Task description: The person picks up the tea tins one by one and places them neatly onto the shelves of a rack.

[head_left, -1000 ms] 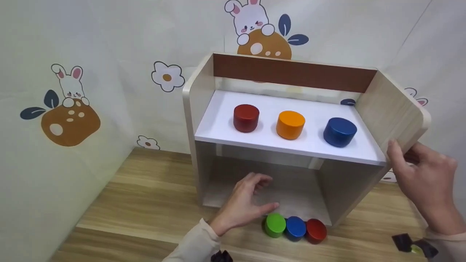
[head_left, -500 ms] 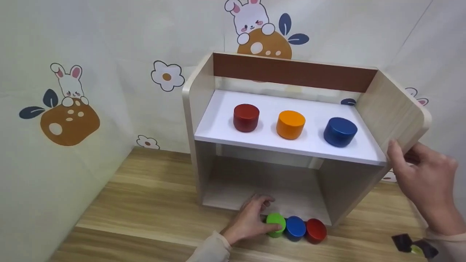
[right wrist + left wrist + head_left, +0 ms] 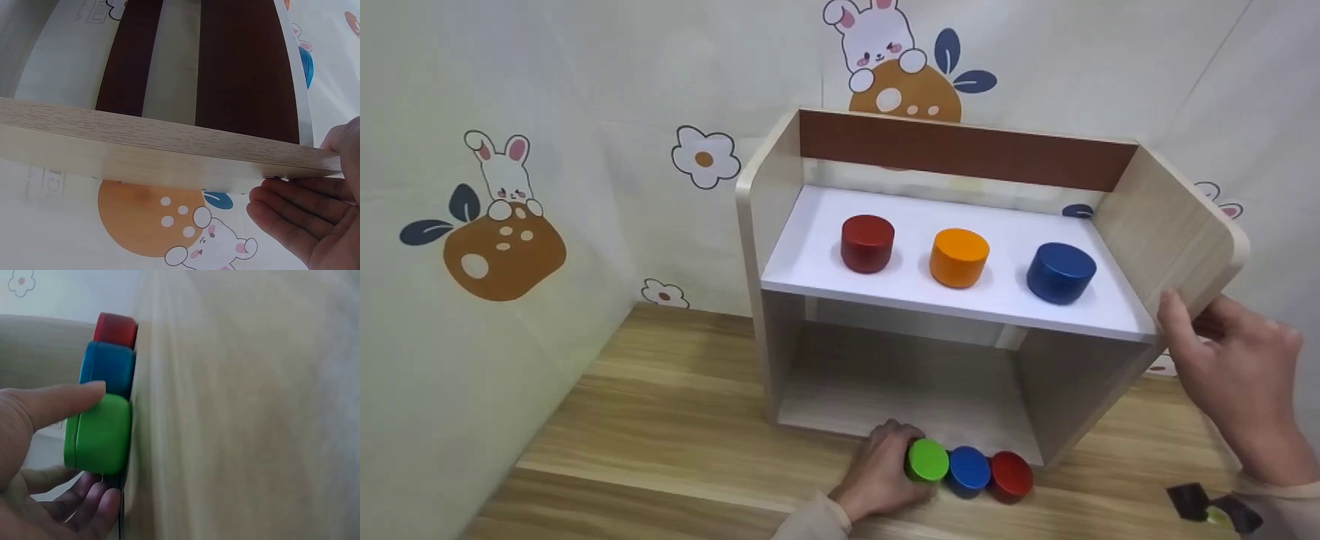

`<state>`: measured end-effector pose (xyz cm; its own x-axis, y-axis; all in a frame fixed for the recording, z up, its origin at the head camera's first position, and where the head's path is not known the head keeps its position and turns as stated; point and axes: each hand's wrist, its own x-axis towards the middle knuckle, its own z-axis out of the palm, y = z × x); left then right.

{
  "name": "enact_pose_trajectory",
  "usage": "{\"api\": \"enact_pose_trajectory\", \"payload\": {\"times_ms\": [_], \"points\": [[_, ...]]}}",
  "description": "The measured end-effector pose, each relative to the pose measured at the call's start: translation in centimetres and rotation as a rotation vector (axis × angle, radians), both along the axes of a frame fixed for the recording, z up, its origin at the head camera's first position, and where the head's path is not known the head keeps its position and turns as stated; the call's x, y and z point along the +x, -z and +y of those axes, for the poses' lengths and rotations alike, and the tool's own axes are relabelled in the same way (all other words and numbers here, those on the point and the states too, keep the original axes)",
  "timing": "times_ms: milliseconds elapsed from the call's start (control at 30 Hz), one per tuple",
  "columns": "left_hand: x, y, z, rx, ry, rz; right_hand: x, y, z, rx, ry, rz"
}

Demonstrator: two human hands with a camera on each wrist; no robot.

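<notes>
On the wood-grain surface [image 3: 660, 420], just in front of the shelf unit [image 3: 780, 214], the green block [image 3: 928, 460] is grasped by the left hand [image 3: 880, 471], its thumb set against one side and its curled fingers at the opposite side. The block is placed at the left end of a close row — the blue block [image 3: 968, 472] is set next, the red block [image 3: 1011, 477] last — with neighbours seemingly touching.

The unit's right side panel [image 3: 1185, 217] is pinched near its front edge by the right hand [image 3: 1241, 367], the thumb laid on the inner face and the fingers tucked behind. On the white board [image 3: 904, 208] above the lower compartment [image 3: 900, 379], three more blocks are spaced apart: a dark red block [image 3: 868, 244] at left, an orange block [image 3: 958, 258] in the middle, a dark blue block [image 3: 1060, 273] at right. A brown strip [image 3: 967, 154] is fixed across the back, and the pale wall [image 3: 607, 67] is printed with rabbits, flowers and leaves.
</notes>
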<state>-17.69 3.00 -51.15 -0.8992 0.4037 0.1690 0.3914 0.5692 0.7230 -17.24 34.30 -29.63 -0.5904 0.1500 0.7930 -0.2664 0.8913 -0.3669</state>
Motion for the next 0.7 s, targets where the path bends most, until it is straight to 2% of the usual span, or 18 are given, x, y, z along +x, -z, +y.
{"api": "enact_pose_trajectory", "payload": {"times_ms": [200,500,700], "points": [[0.4,0.2,0.3,-0.011,-0.017,0.005,0.0,0.0,0.0,0.012,0.005,-0.008],[0.8,0.0,0.2,0.06,0.014,-0.085,0.0,0.0,0.0,0.014,0.004,-0.006],[1.1,0.0,0.1,0.087,0.019,-0.1,0.0,0.0,0.0,0.012,0.003,-0.006]]}}
